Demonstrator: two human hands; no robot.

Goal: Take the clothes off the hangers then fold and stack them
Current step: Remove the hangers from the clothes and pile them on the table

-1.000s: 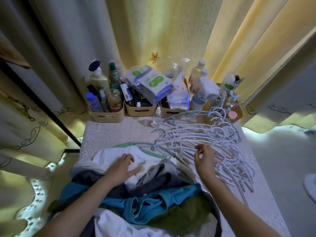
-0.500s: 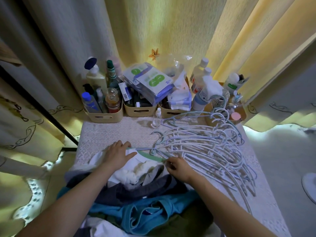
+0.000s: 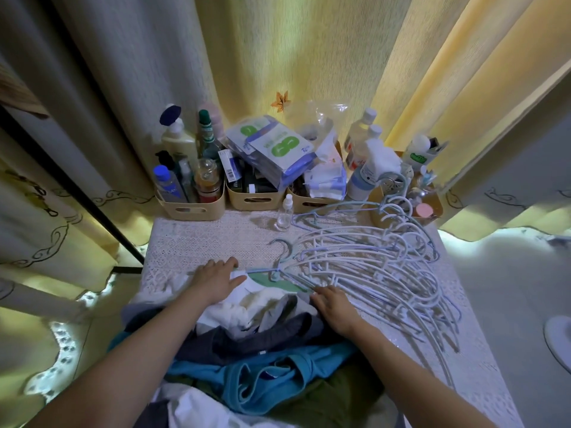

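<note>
Visibility is failing at the right hand (image 3: 332,304): its fingertips are lying against the green collar edge of the white garment (image 3: 256,291), where a hanger arm is running, and whether they are pinching anything cannot be told. The left hand (image 3: 216,281) is resting flat on the same garment at ten o'clock of the heap, fingers straight and gripping nothing.

The pale blue hanger (image 3: 275,273) is showing only its hook and neck; the cloth is covering the rest. The garment is sitting on top of the clothes heap (image 3: 262,338) at six o'clock on the table, with grey, teal and olive pieces beneath. The frame's lower edge is cutting the heap off.

Bare hangers (image 3: 370,267) are lying fanned and overlapping from the centre towards three o'clock, too tangled to count.

A lace cloth is covering the table (image 3: 200,239). Beige bins (image 3: 193,208) of bottles and packets are lining the twelve o'clock edge, with a small clear bottle (image 3: 285,211) standing just before them. Yellow curtains (image 3: 278,41) are hanging behind. A white round object (image 3: 559,338) at four o'clock is being cut off by the frame and cannot be identified.
</note>
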